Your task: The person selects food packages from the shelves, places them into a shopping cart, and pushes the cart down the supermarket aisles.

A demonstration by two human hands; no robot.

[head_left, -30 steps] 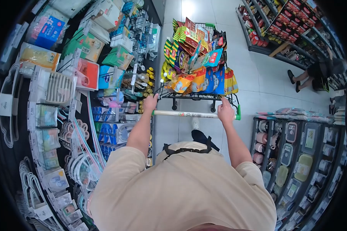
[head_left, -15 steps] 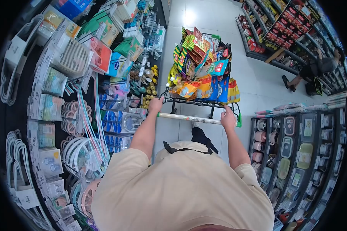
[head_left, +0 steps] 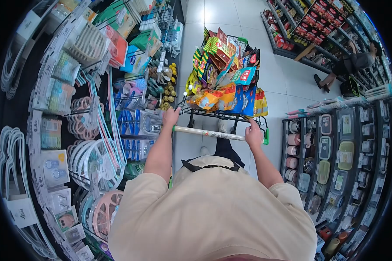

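Where the left wall of goods begins, white clothes hangers [head_left: 21,210] hang beside a strip of price labels [head_left: 36,126], and after them come round plastic frames [head_left: 80,165] and blue packs [head_left: 125,122]. The person's left hand [head_left: 170,117] is at the left corner of the cart, where the handle bar [head_left: 209,132] ends; whether its fingers are clamped there, I cannot tell. Ahead of the bar, in the middle of the aisle, is the black shopping cart [head_left: 220,115], heaped above its rim with snack bags [head_left: 226,96] in orange, blue, yellow and teal. The right hand [head_left: 253,134] lies over the right part of the bar, near its green end; its fingers' undersides are hidden, so I cannot tell if they close around it. Farther right, a rack carries pink cups [head_left: 293,139] and lidded food containers [head_left: 346,155]. Above it, a black shopping basket [head_left: 349,87] is near another person [head_left: 357,63] in dark clothes.
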